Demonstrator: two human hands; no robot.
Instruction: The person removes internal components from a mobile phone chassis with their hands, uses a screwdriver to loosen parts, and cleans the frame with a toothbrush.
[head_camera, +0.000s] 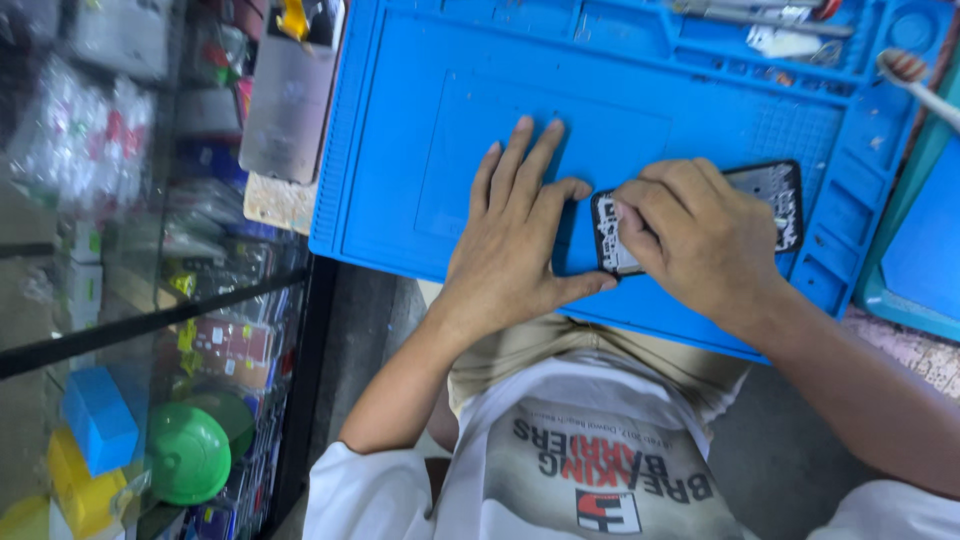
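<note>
An opened phone (700, 215), black-framed with its inner parts showing, is lying on the blue work mat (450, 120), close to the mat's near edge. The right hand (690, 240) is pressing down over the phone's middle, its grip curled closed on the body, though whether a small part is pinched under the fingertips cannot be told. The left hand (520, 240) is lying flat and open on the mat, holding nothing, its thumb reaching toward the phone's left end. Risk, as judged: the phone is sitting near the mat's front edge above the person's lap, so a sideways slip under pressure could be pushing it off; the exposed internals could be scratched or bent by uneven force. Open mat is lying ahead and to the left; to the right, raised compartments are crowding the phone. Hand tools (770, 15) are resting in the far tray. A glass display case (130, 300) is standing left of the counter.
</note>
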